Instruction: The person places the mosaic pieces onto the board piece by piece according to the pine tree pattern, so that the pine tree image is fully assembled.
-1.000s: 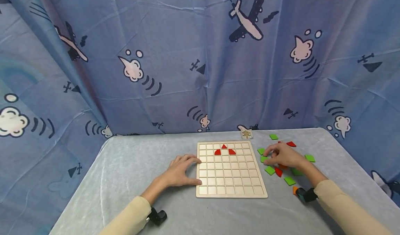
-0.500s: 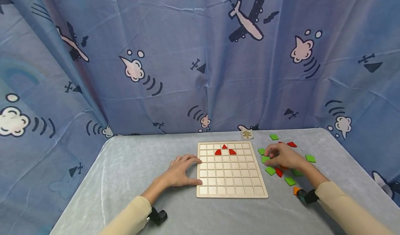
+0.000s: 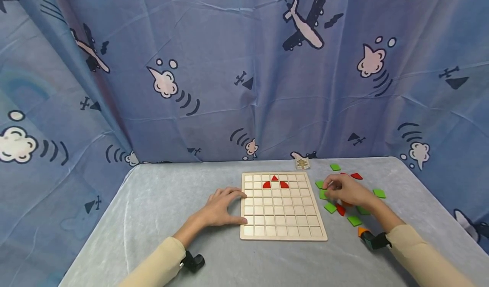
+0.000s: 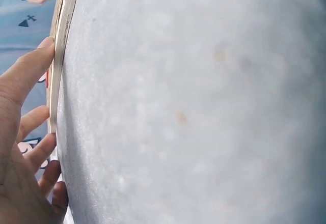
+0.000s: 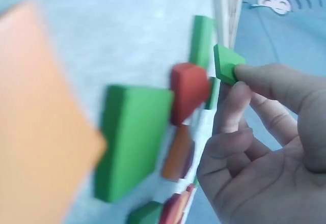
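A light wooden grid board (image 3: 282,212) lies on the table, with a red triangle (image 3: 274,178) and two red quarter-round tiles (image 3: 284,185) near its far edge. My left hand (image 3: 219,208) rests at the board's left edge, its thumb and fingers spread apart and touching the side. To the right of the board, my right hand (image 3: 347,189) pinches a green tile (image 5: 226,63) between thumb and fingertip, plainly seen in the right wrist view. Around that hand lie several loose tiles, among them a green one (image 3: 330,208) and a red one (image 3: 341,210).
A small patterned card (image 3: 302,163) lies behind the board's far right corner. An orange tile (image 3: 361,232) sits close to the right wrist's camera. Behind the grey-covered table (image 3: 160,193) hangs a blue curtain (image 3: 206,66) with airplane prints.
The right thumb and fingers have closed on the green tile, which they now cover in part. My left hand stays at the board's edge; the board has not visibly moved.
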A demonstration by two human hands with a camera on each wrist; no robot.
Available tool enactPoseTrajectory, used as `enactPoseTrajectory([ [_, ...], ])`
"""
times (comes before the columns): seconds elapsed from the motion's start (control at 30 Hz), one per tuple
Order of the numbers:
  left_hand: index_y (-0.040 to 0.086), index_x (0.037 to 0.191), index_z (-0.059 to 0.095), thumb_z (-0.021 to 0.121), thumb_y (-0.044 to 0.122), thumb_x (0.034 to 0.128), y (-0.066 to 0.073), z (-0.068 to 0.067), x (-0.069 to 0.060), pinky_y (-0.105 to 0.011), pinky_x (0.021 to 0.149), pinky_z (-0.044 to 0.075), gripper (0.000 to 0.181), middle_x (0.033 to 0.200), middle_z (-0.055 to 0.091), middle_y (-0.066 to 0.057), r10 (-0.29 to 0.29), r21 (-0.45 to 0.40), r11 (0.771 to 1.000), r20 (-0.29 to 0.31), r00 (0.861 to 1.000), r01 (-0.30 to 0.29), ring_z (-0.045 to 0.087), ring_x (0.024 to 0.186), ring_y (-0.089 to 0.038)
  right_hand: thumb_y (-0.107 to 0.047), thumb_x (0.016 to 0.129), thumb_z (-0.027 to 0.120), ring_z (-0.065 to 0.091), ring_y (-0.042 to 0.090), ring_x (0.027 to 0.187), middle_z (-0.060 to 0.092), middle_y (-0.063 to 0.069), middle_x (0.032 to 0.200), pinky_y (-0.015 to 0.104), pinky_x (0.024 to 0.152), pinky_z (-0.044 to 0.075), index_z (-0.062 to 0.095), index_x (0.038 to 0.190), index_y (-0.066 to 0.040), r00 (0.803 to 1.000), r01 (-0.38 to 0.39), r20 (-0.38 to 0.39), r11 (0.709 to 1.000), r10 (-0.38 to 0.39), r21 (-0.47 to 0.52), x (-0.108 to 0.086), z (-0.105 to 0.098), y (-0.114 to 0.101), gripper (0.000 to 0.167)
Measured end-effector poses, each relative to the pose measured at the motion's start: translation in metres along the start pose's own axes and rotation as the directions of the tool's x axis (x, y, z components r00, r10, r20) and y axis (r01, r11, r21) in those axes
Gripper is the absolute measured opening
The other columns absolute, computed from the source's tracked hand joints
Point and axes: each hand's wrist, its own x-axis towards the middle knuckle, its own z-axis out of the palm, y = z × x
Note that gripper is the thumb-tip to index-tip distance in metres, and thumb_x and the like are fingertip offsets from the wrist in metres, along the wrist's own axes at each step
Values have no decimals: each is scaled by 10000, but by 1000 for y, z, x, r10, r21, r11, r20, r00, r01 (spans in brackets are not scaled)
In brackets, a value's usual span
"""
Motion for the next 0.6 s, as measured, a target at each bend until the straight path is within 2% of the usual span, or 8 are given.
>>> enactPoseTrajectory([
  [0.27, 283, 1384, 530, 762, 617, 750, 0, 0, 0, -551, 1012, 353, 753, 1508, 450, 11, -4, 10, 1000, 12, 1000, 4, 401, 1345, -300, -181, 911, 703, 638, 191, 843, 700, 118, 972, 332, 694, 524, 666, 1059, -36, 1000, 24, 7, 998, -25, 64, -1, -9, -15, 210],
  [0.6, 266, 1371, 546, 785, 568, 750, 2, -4, 3, -572, 1022, 348, 731, 1500, 461, -11, -13, -17, 1000, 33, 999, 14, 401, 1347, -323, -258, 916, 706, 629, 173, 928, 684, 120, 1055, 358, 782, 518, 684, 1103, -82, 1000, 13, -3, 992, -13, 124, 12, -4, -35, 258],
])
